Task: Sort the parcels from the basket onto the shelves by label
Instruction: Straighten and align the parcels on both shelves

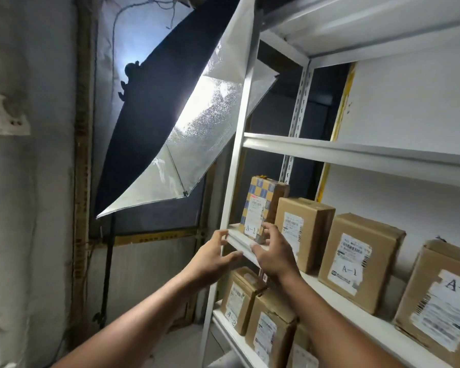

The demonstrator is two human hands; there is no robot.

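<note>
Both hands reach up to the front left corner of a white metal shelf [241, 245]. The left hand [213, 258] has its fingers spread and loosely bent, the fingertips at the shelf's front lip near the upright post; it holds nothing. The right hand [274, 254] is likewise spread, its fingers lying just in front of the lower edge of a checkered parcel [258, 208] without closing round it; whether they actually touch the box is hard to tell. That parcel stands upright at the far left end of the shelf, patterned in blue and yellow squares on its front, with a white label marked "A-1". Beside it to the right stands a row of plain brown cardboard parcels [356, 261], each with a white shipping label, two of them reading "A-1" or beginning with "A". On the shelf below [223, 322] stand more brown parcels [239, 298], the nearest marked "A-2". The shelf above [356, 152] shows only its white front edge. Left of the rack, a silver-lined lighting umbrella [186, 144] on a dark stand glows brightly before a rough whitish wall [29, 181].
</note>
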